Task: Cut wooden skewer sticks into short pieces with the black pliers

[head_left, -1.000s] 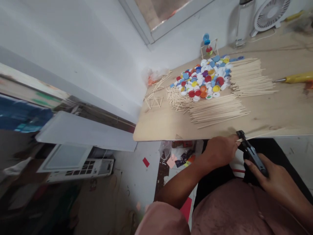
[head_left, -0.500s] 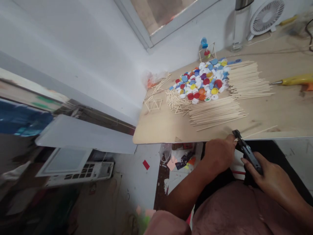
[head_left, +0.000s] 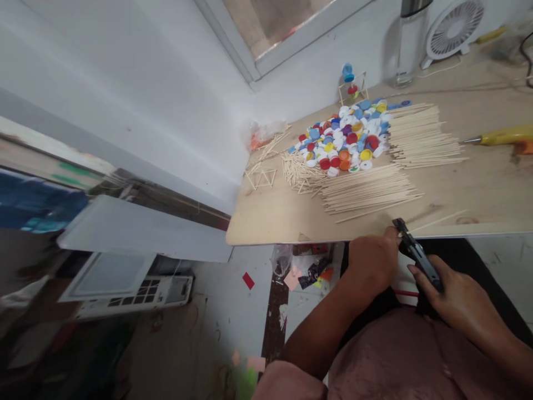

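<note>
Right hand (head_left: 456, 297): fingers wrapped around the black handles of a pair of cutting pliers (head_left: 416, 256), nose of the tool pointing toward 11 o'clock at the near bench (head_left: 270, 222) edge. Left hand (head_left: 372, 261): fingers curled in, thumb tip touching the plier nose; a single thin wooden stick (head_left: 437, 221) runs from that pinch out toward 2 o'clock across the bench top, its near end apparently between thumb and plier tip, though the exact contact is too small to tell. Both hands sit just below the bench edge, over the person's lap, pink garment (head_left: 375, 366) at 6 o'clock. At 12 o'clock from the hands, on the bench: a bundle of long wooden sticks (head_left: 368, 189) lying roughly parallel. Beyond it, a heap of mixed-colour bottle caps (head_left: 343, 139), white, blue, red, yellow, orange. At 1 o'clock of the caps, a second bundle of long sticks (head_left: 422, 136), touching the cap heap. At 9 o'clock of the caps, a loose pile of short cut sticks (head_left: 297, 169), and further left a small triangular stick frame (head_left: 261, 178). Behind the caps, a little stick frame with caps on it (head_left: 352, 83). At far 3 o'clock, a yellow-handled tool (head_left: 499, 136). Back edge: a clear bottle (head_left: 410, 41) and a small white fan (head_left: 453, 28).
</note>
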### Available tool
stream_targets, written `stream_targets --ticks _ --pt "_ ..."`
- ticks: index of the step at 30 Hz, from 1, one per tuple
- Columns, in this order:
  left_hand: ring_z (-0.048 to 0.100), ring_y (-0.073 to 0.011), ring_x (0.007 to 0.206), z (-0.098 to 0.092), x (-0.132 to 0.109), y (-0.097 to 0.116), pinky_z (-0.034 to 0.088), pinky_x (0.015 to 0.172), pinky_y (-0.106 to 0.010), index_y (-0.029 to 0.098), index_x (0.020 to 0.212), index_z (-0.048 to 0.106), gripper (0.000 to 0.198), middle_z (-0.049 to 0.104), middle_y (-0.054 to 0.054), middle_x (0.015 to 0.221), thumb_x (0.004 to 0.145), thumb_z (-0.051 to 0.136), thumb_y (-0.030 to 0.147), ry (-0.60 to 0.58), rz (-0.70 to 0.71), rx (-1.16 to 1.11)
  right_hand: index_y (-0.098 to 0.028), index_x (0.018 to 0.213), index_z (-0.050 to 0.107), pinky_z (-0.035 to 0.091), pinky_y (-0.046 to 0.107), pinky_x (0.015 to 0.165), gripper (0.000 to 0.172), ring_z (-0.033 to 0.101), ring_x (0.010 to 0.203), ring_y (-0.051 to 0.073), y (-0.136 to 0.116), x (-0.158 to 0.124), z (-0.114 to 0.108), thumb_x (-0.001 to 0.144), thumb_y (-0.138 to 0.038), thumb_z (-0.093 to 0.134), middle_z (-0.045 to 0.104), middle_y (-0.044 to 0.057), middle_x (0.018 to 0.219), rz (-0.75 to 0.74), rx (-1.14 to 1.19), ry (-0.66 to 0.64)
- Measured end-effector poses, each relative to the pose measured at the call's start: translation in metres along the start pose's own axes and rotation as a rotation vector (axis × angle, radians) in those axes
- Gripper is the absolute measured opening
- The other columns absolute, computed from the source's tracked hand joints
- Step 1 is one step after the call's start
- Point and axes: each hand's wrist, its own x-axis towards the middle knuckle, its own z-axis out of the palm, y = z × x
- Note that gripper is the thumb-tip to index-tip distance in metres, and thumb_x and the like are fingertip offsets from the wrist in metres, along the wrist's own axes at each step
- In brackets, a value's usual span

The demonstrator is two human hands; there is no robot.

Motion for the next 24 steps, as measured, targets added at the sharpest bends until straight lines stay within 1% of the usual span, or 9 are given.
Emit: stream_targets --ticks 3,7,10,15,20,24 --pt "0.075 -0.0249 0.089 0.000 0.000 0.000 0.051 0.069 -0.030 0.022 0.124 0.058 0.032 0.077 -0.009 0.094 0.106 0.035 0.036 0.004 -0.002 -0.002 -0.029 0.094 0.064 0.048 0.037 0.048 0.042 0.073 0.054 0.034 0.001 0.002 -0.001 0.086 -0.066 0.046 0.071 0.002 0.054 -0.012 0.051 -0.018" --pt "0.075 -0.0248 0.089 0.000 0.002 -0.004 0.050 0.068 -0.030 0.022 0.123 0.057 0.031 0.076 -0.008 0.096 0.106 0.035 0.034 0.027 0.009 0.009 -0.029 0.097 0.067 0.054 0.038 0.056 0.045 0.078 0.067 0.033 -0.003 0.006 -0.004 0.084 -0.068 0.048 0.079 0.004 0.069 -0.022 0.129 -0.037" --pt "0.075 -0.0245 0.089 0.002 0.004 -0.008 0.050 0.067 -0.030 0.022 0.122 0.058 0.030 0.076 -0.007 0.098 0.106 0.035 0.033 0.052 0.032 0.005 -0.029 0.100 0.069 0.056 0.039 0.060 0.047 0.078 0.073 0.034 -0.007 0.010 -0.006 0.083 -0.069 0.051 0.082 0.006 0.077 -0.011 0.162 -0.035" --pt "0.074 -0.0223 0.094 0.003 0.008 -0.011 0.048 0.067 -0.028 0.022 0.118 0.059 0.027 0.075 -0.005 0.105 0.106 0.036 0.029 0.099 0.052 -0.007 -0.028 0.096 0.071 0.057 0.040 0.065 0.048 0.079 0.076 0.034 -0.012 0.013 -0.008 0.082 -0.069 0.053 0.083 0.006 0.079 0.019 0.191 -0.019" --pt "0.073 -0.0220 0.094 0.003 0.013 -0.012 0.047 0.068 -0.028 0.022 0.119 0.059 0.028 0.075 -0.005 0.106 0.106 0.035 0.030 0.063 0.053 -0.003 -0.028 0.091 0.073 0.056 0.040 0.063 0.046 0.078 0.074 0.034 -0.015 0.015 -0.007 0.080 -0.069 0.055 0.082 0.006 0.076 0.036 0.210 0.004" --pt "0.073 -0.0214 0.091 0.005 0.015 -0.016 0.046 0.067 -0.028 0.022 0.121 0.058 0.029 0.074 -0.005 0.102 0.106 0.034 0.030 0.064 0.064 0.008 -0.029 0.088 0.073 0.055 0.040 0.061 0.045 0.078 0.071 0.034 -0.021 0.013 -0.006 0.079 -0.070 0.055 0.081 0.005 0.072 0.054 0.228 0.016"
